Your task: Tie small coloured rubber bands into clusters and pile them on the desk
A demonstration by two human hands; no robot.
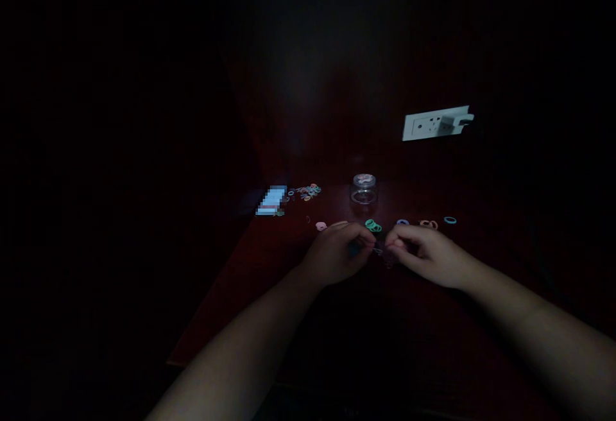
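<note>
In the dim head view, my left hand (337,254) and my right hand (428,255) face each other low over the table, fingers pinched. A small pale looped thing (378,251) shows at my left fingertips, too dark to name. My right thumb and fingertips are closed, and what they hold, if anything, is hidden. Faint dark loops lie just below, between the hands. Past my fingers lie green hair ties (373,225), a purple hair tie (403,222), orange hair ties (428,224) and a blue hair tie (450,220). Pink hair ties (321,226) are beside my left knuckles.
A clear lidded jar (364,191) stands behind the hair ties. Further left is a mixed pile of hair ties (310,191), near a lit phone (272,201) at the dark red table's (231,305) left edge. A wall socket (436,123) holds a plug.
</note>
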